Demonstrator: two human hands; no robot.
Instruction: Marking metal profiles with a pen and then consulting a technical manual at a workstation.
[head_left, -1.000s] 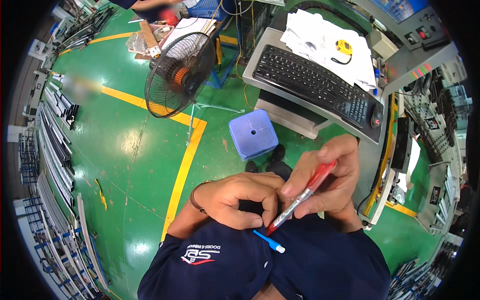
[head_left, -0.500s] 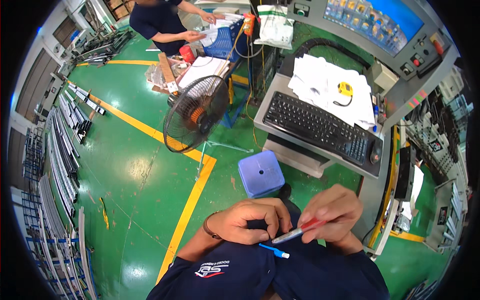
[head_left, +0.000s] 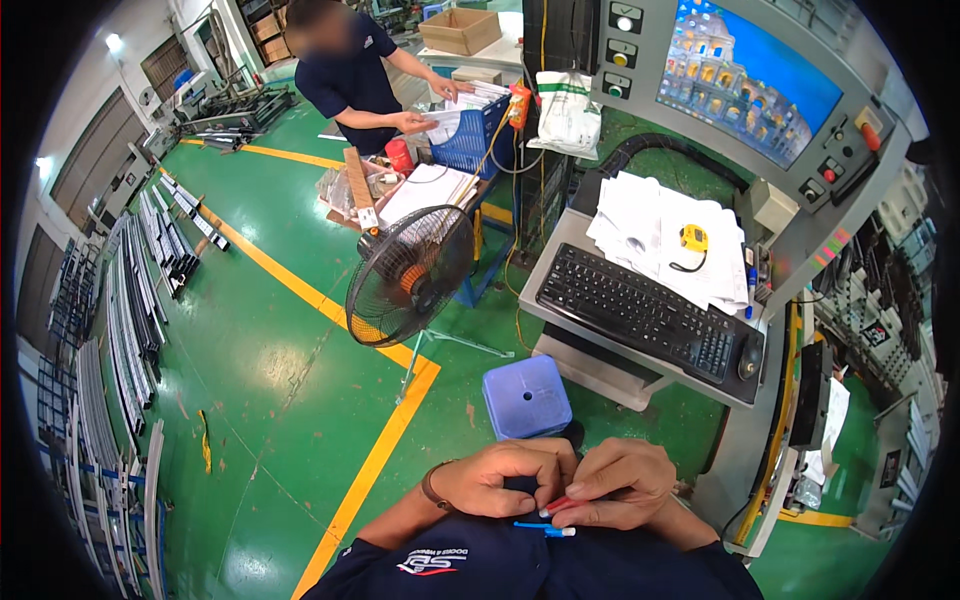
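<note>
While the left hand [head_left: 505, 478] pinches the dark shirt [head_left: 520, 560], seemingly to steady its pocket, the right hand [head_left: 622, 485] grips a red pen [head_left: 556, 506] beside a blue pen [head_left: 545, 527].

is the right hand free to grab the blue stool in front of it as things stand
Probably not at once. The right hand pinches a red pen at the chest, against the left hand. The stool stands just beyond with nothing between, so only the pen stops it.

Both hands meet right at the chest: left hand [head_left: 500, 478] and right hand [head_left: 618, 483], fingers curled and pinching (knuckles nearly touching).
</note>
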